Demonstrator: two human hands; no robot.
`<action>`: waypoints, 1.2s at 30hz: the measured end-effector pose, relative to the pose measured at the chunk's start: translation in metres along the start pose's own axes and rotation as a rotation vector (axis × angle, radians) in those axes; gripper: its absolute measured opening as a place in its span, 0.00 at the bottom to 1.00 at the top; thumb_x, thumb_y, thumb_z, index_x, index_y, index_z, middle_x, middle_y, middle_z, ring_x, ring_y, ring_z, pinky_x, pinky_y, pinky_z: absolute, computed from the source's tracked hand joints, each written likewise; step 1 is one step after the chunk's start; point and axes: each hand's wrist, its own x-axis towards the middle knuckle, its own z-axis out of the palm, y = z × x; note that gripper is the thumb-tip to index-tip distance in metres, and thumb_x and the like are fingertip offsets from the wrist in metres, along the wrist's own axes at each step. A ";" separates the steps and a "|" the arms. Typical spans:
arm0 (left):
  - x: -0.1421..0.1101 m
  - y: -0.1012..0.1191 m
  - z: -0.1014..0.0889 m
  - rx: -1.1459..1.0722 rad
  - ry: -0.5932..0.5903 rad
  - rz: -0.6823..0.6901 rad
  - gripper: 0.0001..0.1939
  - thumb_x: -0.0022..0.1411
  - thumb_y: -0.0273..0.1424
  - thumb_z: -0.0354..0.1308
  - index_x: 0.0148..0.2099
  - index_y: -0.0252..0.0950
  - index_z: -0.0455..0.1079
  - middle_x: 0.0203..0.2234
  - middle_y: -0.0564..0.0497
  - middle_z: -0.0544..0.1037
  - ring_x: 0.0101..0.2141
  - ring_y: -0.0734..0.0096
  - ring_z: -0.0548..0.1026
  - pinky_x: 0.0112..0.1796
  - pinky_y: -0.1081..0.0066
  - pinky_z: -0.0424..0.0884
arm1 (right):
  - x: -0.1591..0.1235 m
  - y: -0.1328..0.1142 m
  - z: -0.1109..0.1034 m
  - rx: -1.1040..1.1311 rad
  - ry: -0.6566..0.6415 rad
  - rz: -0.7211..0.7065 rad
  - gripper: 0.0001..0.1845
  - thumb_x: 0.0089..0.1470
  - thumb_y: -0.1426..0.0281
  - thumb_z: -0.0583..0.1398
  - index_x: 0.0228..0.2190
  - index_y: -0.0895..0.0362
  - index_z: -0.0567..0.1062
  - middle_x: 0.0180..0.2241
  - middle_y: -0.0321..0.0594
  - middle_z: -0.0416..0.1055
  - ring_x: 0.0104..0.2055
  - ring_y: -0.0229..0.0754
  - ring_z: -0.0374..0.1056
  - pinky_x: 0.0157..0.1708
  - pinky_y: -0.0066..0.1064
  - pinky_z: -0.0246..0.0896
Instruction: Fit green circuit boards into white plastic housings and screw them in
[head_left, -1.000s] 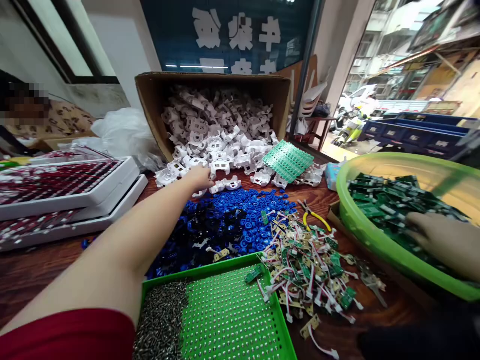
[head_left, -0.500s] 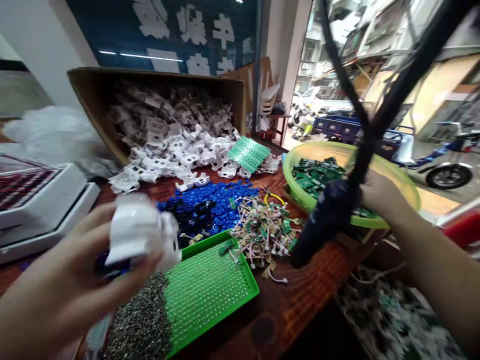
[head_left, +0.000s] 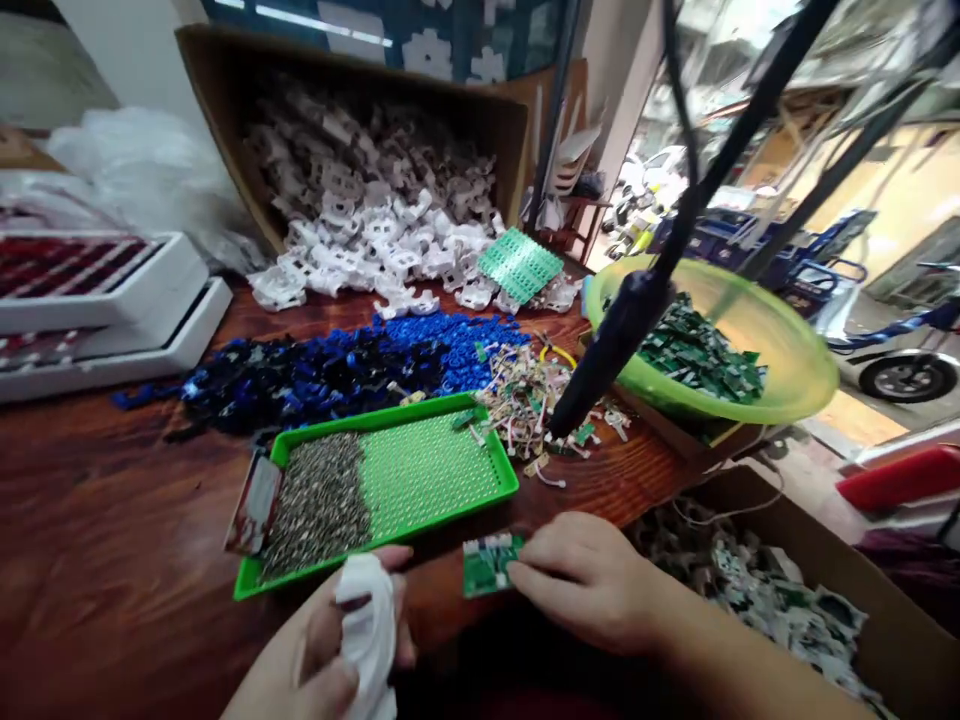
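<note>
The left hand (head_left: 315,645) is positioned at the near edge of the worktop (head_left: 112,500), thumb toward the viewer and fingers curled behind; its grip is clenched around a white plastic housing (head_left: 369,630). The right hand (head_left: 589,580) extends in from the lower right, back of the hand upward, fingers directed left; its grip pinches the right end of a green circuit board (head_left: 482,568) between thumb and fingers.

The housing is a curved, glossy shell, presented edge-on and partly covered by the fingers. The board is flat and roughly rectangular, with a row of white connectors along its far edge and a smaller white component near the fingers. It is located between the two hands, apart from the housing and on the near side of the green tray (head_left: 435,521); contact with the worktop cannot be determined.

Compared with half a second ago, the right hand has left the yellow-green basin (head_left: 795,345) and now carries the board. The left hand has lowered the housing from its raised position at the tray's left side to the near side of the tray
</note>
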 end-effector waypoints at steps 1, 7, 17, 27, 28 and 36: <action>-0.004 -0.001 0.002 -0.050 -0.009 -0.026 0.33 0.26 0.49 0.67 0.40 0.48 0.69 0.23 0.54 0.74 0.23 0.66 0.70 0.24 0.70 0.64 | 0.004 -0.003 0.011 -0.032 -0.082 -0.070 0.12 0.53 0.74 0.55 0.41 0.56 0.70 0.33 0.39 0.72 0.34 0.37 0.66 0.32 0.30 0.61; -0.021 -0.018 -0.030 -0.105 -0.030 -0.055 0.31 0.33 0.44 0.69 0.42 0.41 0.66 0.27 0.53 0.74 0.25 0.70 0.72 0.26 0.73 0.67 | 0.011 -0.001 0.030 0.146 -0.328 0.105 0.13 0.55 0.71 0.53 0.43 0.55 0.69 0.41 0.43 0.68 0.42 0.41 0.64 0.40 0.34 0.62; -0.029 -0.013 -0.040 -0.091 -0.045 -0.149 0.30 0.46 0.25 0.65 0.51 0.42 0.58 0.35 0.51 0.73 0.29 0.73 0.72 0.30 0.74 0.70 | 0.052 -0.039 0.047 0.013 -0.530 0.462 0.19 0.59 0.60 0.47 0.45 0.54 0.68 0.35 0.43 0.71 0.37 0.45 0.68 0.35 0.36 0.64; -0.042 -0.017 -0.044 -0.205 -0.143 -0.107 0.31 0.46 0.20 0.64 0.52 0.42 0.61 0.34 0.52 0.75 0.32 0.75 0.73 0.34 0.77 0.69 | 0.046 -0.040 0.040 0.009 -0.509 0.271 0.10 0.56 0.68 0.52 0.36 0.56 0.72 0.40 0.44 0.67 0.43 0.46 0.62 0.43 0.39 0.62; -0.043 -0.018 -0.044 -0.226 -0.138 -0.105 0.29 0.46 0.20 0.64 0.51 0.41 0.62 0.32 0.53 0.75 0.30 0.76 0.73 0.32 0.77 0.69 | 0.044 -0.039 0.040 0.015 -0.498 0.245 0.10 0.55 0.71 0.53 0.37 0.56 0.71 0.40 0.43 0.68 0.45 0.45 0.62 0.45 0.38 0.61; -0.041 -0.024 -0.033 -0.297 0.162 -0.018 0.20 0.46 0.22 0.64 0.44 0.37 0.68 0.32 0.52 0.77 0.32 0.70 0.75 0.36 0.71 0.72 | 0.025 -0.039 0.045 0.034 -0.339 0.313 0.13 0.54 0.70 0.54 0.42 0.57 0.69 0.40 0.43 0.69 0.44 0.44 0.63 0.46 0.39 0.59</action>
